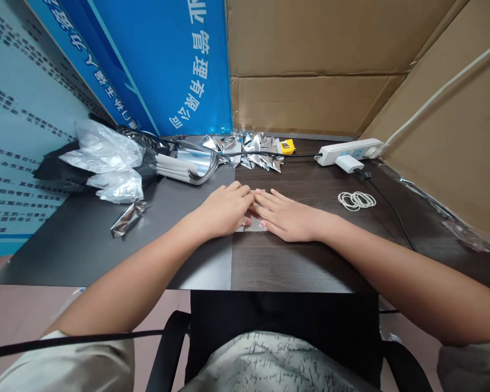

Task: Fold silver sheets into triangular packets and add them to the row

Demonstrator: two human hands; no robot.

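Observation:
A small silvery foil piece point(255, 222) lies on the desk between my two hands, mostly covered by them; whether it is a sheet or a packet, I cannot tell. My left hand point(226, 211) is curled over its left side, fingers bent at the far side and thumb at the near side. From the right, my right hand point(289, 216) rests on the foil with its fingers stretched out flat. Its fingertips meet the fingers of my left hand.
Silver foil packets point(257, 149) lie at the back beside a stack of bent sheets point(188, 166) and a yellow item point(287, 146). Clear plastic bags point(106, 155) and a foil packet point(127, 219) are left. Right are rubber bands point(356, 201) and a power strip point(343, 152) with cables.

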